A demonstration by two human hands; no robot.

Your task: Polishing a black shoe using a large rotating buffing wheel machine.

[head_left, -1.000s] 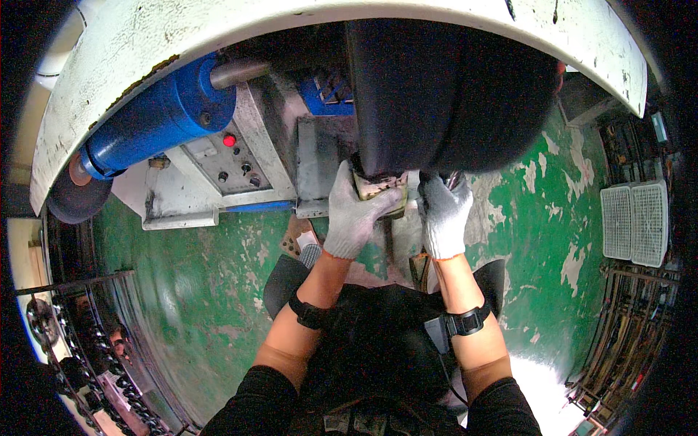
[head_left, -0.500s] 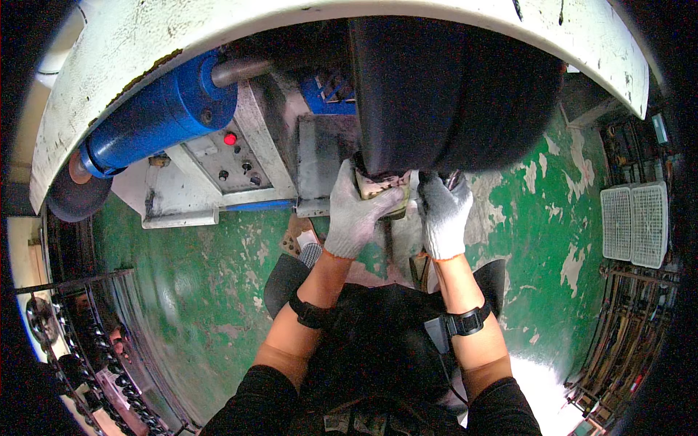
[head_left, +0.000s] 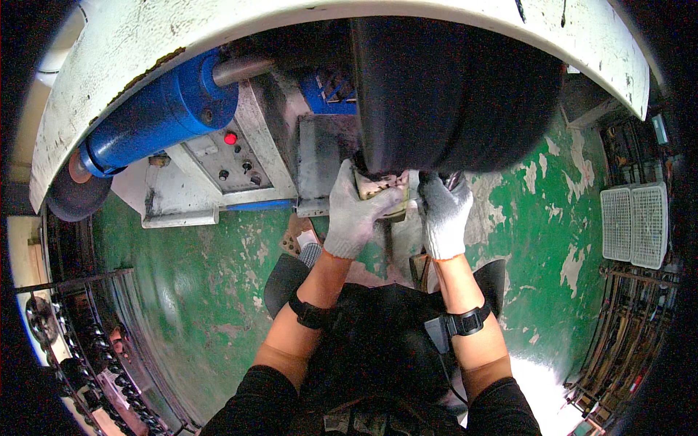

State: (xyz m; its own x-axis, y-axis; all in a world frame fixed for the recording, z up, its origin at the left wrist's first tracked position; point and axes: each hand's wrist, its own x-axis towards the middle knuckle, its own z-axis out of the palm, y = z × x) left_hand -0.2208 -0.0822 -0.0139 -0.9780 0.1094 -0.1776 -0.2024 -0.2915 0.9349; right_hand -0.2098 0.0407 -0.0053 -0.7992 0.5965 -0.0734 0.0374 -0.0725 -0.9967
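Note:
A large black wheel fills the upper middle, its surface smeared as if turning. Right below its lower edge are both my hands in white knit gloves. My left hand is closed on a pale block-like piece with dark marks and a yellowish edge, thumb laid along its near side. The piece's far side is hidden by the wheel, so I cannot tell whether they touch. My right hand, greyed on its fingers, is curled close beside it. Something dark and shiny shows at its fingertips, mostly hidden.
Over the wheel arches a worn white guard. At left are a blue motor housing, a smaller dark wheel and a control panel with a red button. White baskets stand right; racks line both sides of the peeling green floor.
The piece in my left hand has shifted very slightly. My arms and right hand look the same.

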